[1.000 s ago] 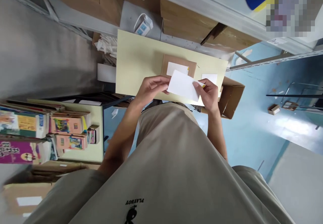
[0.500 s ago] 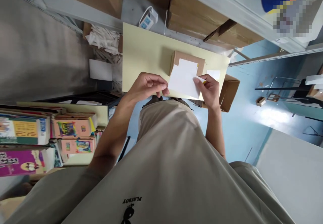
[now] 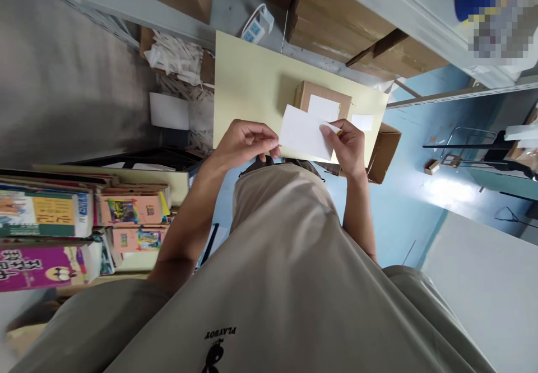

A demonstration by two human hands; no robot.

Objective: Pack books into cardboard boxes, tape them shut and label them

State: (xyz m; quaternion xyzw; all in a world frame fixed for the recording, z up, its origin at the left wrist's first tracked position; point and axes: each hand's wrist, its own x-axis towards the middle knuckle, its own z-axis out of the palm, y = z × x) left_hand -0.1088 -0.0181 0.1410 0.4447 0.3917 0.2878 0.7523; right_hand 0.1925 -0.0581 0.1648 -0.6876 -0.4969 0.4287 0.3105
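Note:
A white paper sheet (image 3: 306, 133) with a small yellow mark at its right end is stretched between my hands, above the table's near edge. My right hand (image 3: 348, 146) grips its right end, thumb on top. At the lower left corner, the thumb and fingertips of my left hand (image 3: 251, 141) are pinched together on the edge. Just beyond the sheet lies a closed cardboard box (image 3: 330, 91). On the box is another white paper piece (image 3: 323, 107) with a yellow mark, partly covered by the held sheet.
The pale yellow table (image 3: 247, 76) carries a small white paper (image 3: 362, 122) at right. An open carton (image 3: 384, 152) stands beyond its right end. Behind are a power strip (image 3: 254, 29) and large cartons (image 3: 340, 17). Books (image 3: 134, 209) fill a shelf at left, near a bin of paper scraps (image 3: 176, 56).
The held sheet has tilted, and its far edge has come nearer, showing more of the paper on the box. My view has shifted slightly left; both hands keep their grip.

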